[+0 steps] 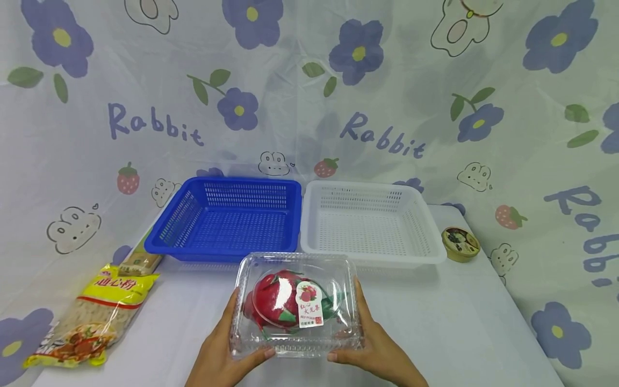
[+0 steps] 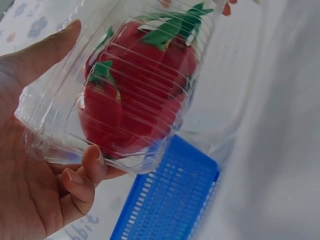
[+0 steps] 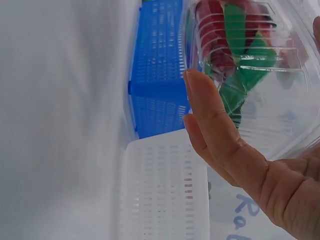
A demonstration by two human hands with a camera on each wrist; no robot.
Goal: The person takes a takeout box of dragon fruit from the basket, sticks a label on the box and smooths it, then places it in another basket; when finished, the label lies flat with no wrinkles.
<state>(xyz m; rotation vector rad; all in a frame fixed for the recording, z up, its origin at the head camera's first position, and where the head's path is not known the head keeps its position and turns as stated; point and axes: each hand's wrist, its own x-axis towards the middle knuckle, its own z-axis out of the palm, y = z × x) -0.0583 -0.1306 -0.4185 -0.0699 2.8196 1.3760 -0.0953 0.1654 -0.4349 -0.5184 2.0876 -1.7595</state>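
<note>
A clear plastic clamshell box [image 1: 256,338] is gripped at both ends, raised in front of the baskets. Inside lies a red dragon fruit [image 1: 278,298] with green leafy tips, and a white label [image 1: 309,305] with a fruit picture sits on the lid. My left hand [image 1: 223,344] holds the left end, thumb along the near edge; in the left wrist view its other fingers curl under the box. On the opposite end, my right hand [image 1: 374,344] has its thumb at the near edge and its fingers along the side and underneath [image 3: 220,125].
A blue basket [image 1: 222,250] and a white basket [image 1: 374,258] stand side by side at the back of the white table [image 1: 464,333]. On the left lie a yellow-topped food bag [image 1: 96,317] and a small brown packet [image 1: 140,263]. A round golden tin [image 1: 460,244] stands at the right.
</note>
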